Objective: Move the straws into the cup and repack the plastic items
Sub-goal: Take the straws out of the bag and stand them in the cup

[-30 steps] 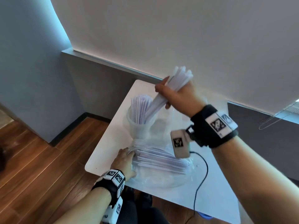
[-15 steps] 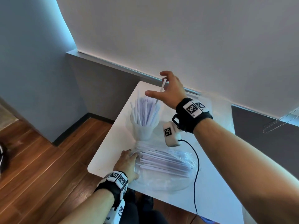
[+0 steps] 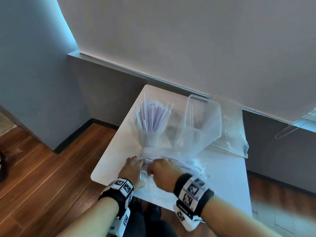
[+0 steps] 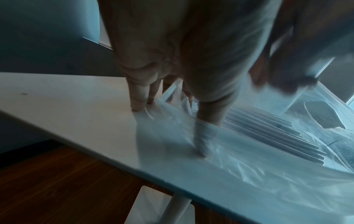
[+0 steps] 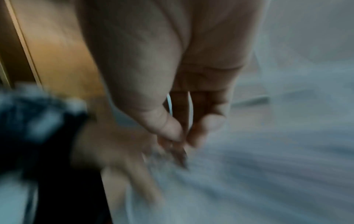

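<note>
White table [image 3: 119, 151] bears one cup [image 3: 149, 137], two bags; left fingers [image 4: 138, 104] spread, right fingers' state unclear.

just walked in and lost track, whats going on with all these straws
A person is moving straws from a clear plastic bag into a cup, which already stands packed with straws on the white table. The left hand presses down the bag's open end while the right hand reaches in for the straws lying inside.
</note>
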The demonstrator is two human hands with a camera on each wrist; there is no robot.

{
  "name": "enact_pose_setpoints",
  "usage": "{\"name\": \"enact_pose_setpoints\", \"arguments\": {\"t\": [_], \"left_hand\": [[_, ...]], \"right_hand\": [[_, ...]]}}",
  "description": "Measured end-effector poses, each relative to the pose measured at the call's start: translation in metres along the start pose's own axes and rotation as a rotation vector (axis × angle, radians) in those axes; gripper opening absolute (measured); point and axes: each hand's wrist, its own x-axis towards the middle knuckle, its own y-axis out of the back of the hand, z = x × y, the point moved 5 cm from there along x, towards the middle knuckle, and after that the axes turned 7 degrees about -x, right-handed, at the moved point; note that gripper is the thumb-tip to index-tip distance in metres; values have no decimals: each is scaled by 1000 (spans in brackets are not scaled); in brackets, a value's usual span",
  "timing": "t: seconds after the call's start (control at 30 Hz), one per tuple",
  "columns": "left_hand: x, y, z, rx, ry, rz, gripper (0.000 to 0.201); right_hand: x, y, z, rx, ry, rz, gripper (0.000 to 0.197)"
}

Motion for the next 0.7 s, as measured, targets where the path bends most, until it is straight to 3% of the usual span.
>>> {"name": "enact_pose_setpoints", "arguments": {"t": [0.07, 0.2, 0.4, 0.7], "left_hand": [[-1, 1, 1, -2, 14, -17, 74], [-1, 1, 3, 2, 22, -24, 78], [-2, 3, 5, 27, 23, -32, 75], [1, 0, 4, 71, 23, -22, 73]], "right_hand": [[-6, -38, 11, -59, -78, -38, 39], [-10, -75, 33, -114, -243, 57, 43], [-6, -75, 36, -184, -283, 192, 51], [1, -76, 39, -288, -280, 122, 30]]}}
